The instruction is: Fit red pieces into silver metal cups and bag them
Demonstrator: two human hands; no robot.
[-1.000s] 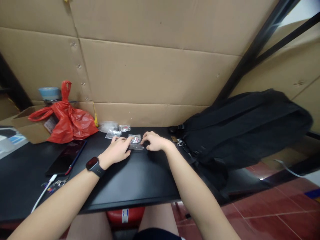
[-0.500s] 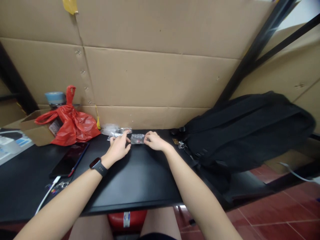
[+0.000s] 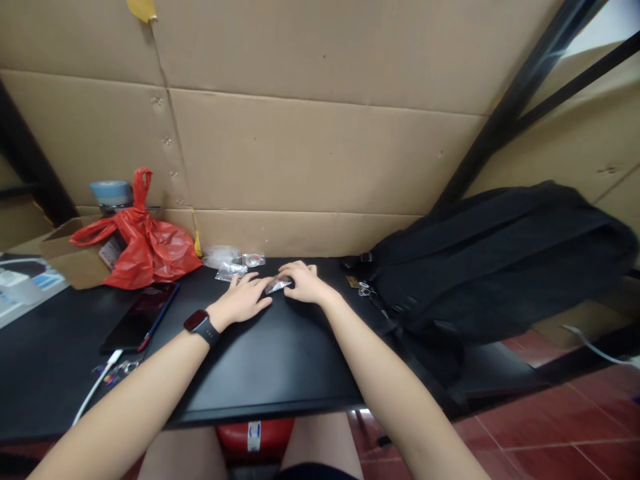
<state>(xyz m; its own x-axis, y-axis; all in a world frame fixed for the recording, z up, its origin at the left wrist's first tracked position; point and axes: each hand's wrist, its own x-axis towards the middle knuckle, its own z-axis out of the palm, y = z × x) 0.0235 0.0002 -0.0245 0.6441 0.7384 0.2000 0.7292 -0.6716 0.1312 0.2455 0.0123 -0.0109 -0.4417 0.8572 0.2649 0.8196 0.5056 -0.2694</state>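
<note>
A small clear plastic packet (image 3: 278, 286) is between my hands near the back of the black desk, partly covered by fingers. My right hand (image 3: 304, 285) curls over its right side, thumb and fingers closed on it. At its left end lie the fingertips of my left hand (image 3: 242, 301), whose fingers are stretched out and spread, palm down. Just behind the left hand rest another shiny clear packet (image 3: 231, 271) and a small packet with something reddish in it (image 3: 253, 259). What the held packet contains is hidden.
On the left stand a tied red plastic bag (image 3: 150, 250), a cardboard box (image 3: 75, 257) and a dark phone (image 3: 140, 317) with a white cable (image 3: 93, 393). A black backpack (image 3: 500, 260) fills the right side, with keys (image 3: 367, 289) beside it. A cardboard wall (image 3: 310, 160) closes the back.
The packet, flat before, is now tilted. My right hand has moved slightly left over it, and my left hand has shifted right, away from the packets behind, to touch it.
</note>
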